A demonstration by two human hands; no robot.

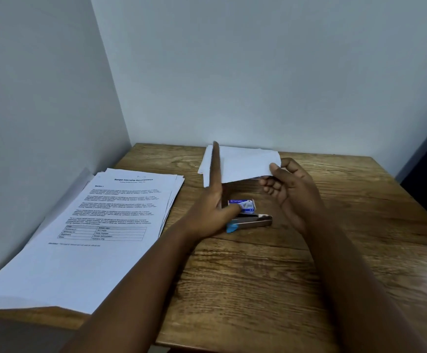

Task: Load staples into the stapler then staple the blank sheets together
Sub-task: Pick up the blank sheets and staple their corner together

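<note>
1. White blank sheets (245,161) sit at the far edge of the tabletop (258,276), close to the back wall (258,72). The right hand (291,189) has their near right corner pinched between thumb and fingers and lifted a bit, so that grip is pressed shut on the paper. My guess is the corner's being squared up or pulled closer for stapling.

2. The left hand (212,207) is flat and spread, fingers straight out, edge-on over the left part of the sheets. It's not holding anything. Looks like it's steadying or lining up the pile, but that's a guess.

3. The stapler (252,221), silvery with a blue end, lies on its side on the tabletop just under the hands, with the little blue staple box (243,205) touching or right beside it. Can't tell from here if the stapler is loaded yet. Both are parked in easy reach, right between the arms.

4. Off to the left is a fat pile of printed pages (100,225), fanned a bit and hanging over the near left edge. Not part of the job, so keep elbows off it.

5. Room-wise: walls box in the back and left, and the sheets have nowhere to go backwards. The near and right side of the wood is bare, so that's where I'd drag the paper.
</note>
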